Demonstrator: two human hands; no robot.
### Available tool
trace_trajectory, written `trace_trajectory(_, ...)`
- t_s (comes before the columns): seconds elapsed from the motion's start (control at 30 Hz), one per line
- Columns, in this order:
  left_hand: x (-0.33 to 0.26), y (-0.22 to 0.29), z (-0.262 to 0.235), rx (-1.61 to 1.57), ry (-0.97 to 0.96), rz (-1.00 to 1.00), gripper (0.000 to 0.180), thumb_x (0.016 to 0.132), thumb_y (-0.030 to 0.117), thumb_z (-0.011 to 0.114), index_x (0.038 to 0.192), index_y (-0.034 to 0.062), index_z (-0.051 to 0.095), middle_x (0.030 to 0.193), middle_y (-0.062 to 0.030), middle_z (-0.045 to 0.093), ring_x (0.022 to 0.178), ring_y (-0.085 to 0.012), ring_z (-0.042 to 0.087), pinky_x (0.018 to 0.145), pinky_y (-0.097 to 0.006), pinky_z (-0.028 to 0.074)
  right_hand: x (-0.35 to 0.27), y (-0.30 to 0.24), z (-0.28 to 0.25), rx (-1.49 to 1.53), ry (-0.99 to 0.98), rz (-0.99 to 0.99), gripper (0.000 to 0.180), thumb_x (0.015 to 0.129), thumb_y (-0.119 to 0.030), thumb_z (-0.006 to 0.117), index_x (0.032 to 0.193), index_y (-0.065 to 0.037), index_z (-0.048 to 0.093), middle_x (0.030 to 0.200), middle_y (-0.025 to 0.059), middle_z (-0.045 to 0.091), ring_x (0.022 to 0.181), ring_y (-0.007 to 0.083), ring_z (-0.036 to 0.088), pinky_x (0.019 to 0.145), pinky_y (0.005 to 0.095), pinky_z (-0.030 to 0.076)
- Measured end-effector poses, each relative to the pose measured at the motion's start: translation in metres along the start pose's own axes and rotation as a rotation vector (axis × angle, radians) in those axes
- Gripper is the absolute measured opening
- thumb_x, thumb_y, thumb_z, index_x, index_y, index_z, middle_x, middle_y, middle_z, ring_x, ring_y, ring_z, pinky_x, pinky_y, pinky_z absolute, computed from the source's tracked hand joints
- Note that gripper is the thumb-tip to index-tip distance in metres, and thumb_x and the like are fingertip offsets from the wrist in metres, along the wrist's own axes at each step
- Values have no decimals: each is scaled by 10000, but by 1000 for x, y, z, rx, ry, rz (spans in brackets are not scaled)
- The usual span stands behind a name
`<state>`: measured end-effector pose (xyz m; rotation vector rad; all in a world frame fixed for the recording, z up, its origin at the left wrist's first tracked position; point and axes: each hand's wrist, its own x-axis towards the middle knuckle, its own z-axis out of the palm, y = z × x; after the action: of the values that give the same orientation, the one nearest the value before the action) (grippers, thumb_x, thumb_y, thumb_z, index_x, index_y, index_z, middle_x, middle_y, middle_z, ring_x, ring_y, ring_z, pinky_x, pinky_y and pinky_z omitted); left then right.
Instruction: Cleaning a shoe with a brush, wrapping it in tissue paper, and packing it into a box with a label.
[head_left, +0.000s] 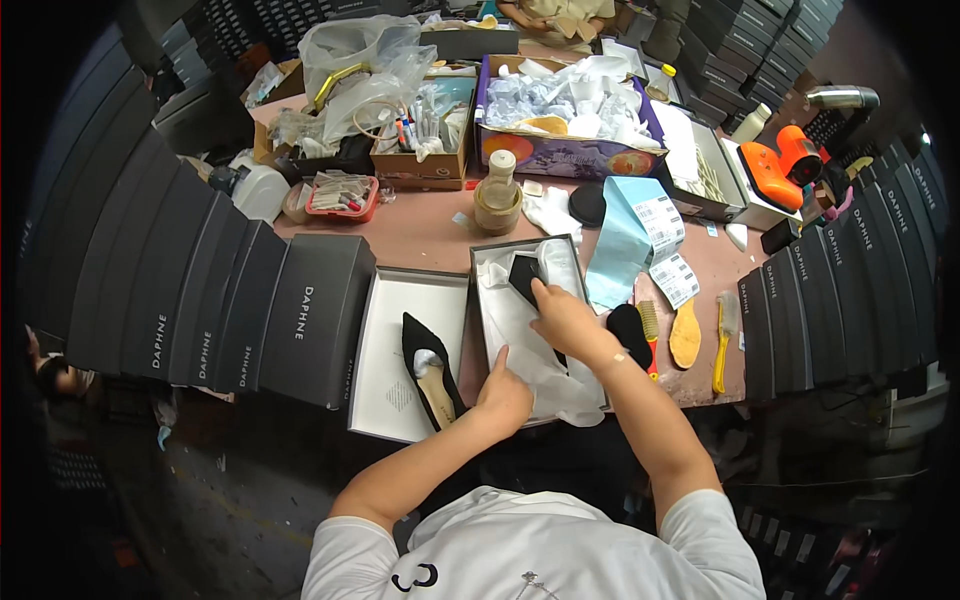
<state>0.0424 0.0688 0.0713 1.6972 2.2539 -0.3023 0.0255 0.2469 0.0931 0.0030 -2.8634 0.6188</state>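
Note:
An open shoe box (478,262) lined with white tissue paper (555,385) lies in front of me. A black pointed shoe (523,274) rests inside it, partly wrapped. My right hand (563,318) presses down on that shoe and the tissue. My left hand (503,393) grips the tissue at the box's near edge. To the left, the box lid (385,320) lies upturned with a second black pointed shoe (430,365) in it, a wad of paper stuffed in its opening.
Rows of black shoe boxes (300,320) stand left and right (800,320). On the pink table are a light blue label strip (620,245), brushes (722,340), an insole (685,335), a tape roll (497,205), cartons of paper and tools, an orange tool (780,165). Another person sits across.

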Motion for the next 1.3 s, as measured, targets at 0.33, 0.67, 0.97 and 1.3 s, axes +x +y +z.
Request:
trace_trajectory(0.33,9,2,-4,-248,-136,-96,224,804,152,581,941,37,716,968,-159,690,977,-279,651,1054,-506,337,-5,39,-39,913,95,343,257,888,-85,547,1091,61,608,848,78,659,785,132,586,726,294,481)
trace_trajectory(0.67,-37,-43,-76,-1968,958,-129,829,782,13,651,1489,53,220,1082,-103,571,892,-189,596,756,-291,487,3,4,-51,347,156,-128,246,803,-59,561,1024,16,640,901,279,644,840,447,615,758,460,490)
trace_trajectory(0.97,-58,-153,-79,-1134,1451,-410,322,840,-48,488,1138,-35,610,1022,-46,598,897,-140,590,839,-284,506,5,97,-135,530,441,356,253,879,-135,559,1017,71,609,856,145,664,773,179,602,723,321,471)
trace_trajectory(1.3,68,-29,-11,-699,361,41,469,741,88,649,1204,134,590,917,-225,637,913,-355,636,741,-441,519,-75,116,-125,886,397,550,245,941,-99,551,1114,58,625,979,40,665,844,90,588,751,240,473)
